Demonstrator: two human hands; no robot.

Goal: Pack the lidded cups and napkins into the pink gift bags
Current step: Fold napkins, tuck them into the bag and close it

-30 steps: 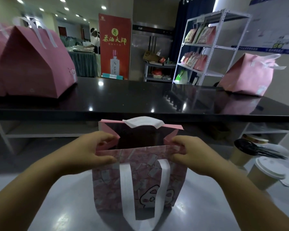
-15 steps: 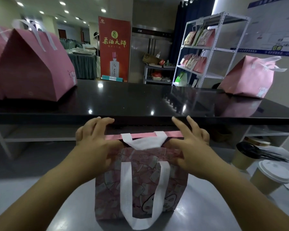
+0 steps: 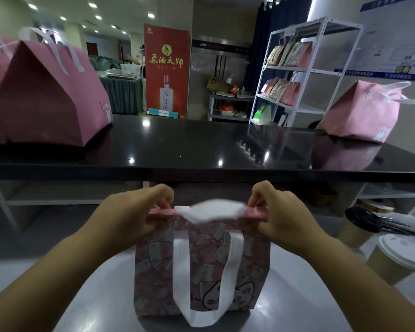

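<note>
A pink patterned gift bag [image 3: 247, 271] stands upright on the grey worktop [image 3: 86, 295] right in front of me, its top edges pressed together. My left hand [image 3: 130, 216] pinches the top edge at its left end and my right hand [image 3: 280, 214] pinches the right end. One white ribbon handle lies over the closed top between my hands; the other hangs down the bag's front. The bag's contents are hidden. At the right stand a white-lidded paper cup [image 3: 393, 262] and a black-lidded cup [image 3: 359, 226].
A raised black counter [image 3: 201, 149] runs across behind the bag. Closed pink bags sit on it at the left [image 3: 50, 97] and right [image 3: 367, 111]. A white metal shelf [image 3: 304, 73] with more bags and a red banner [image 3: 167, 73] stand behind.
The bag's mouth was open a second ago. My hands pushed its sides in, pressed the top shut, and now pinch the closed edge at both ends.
</note>
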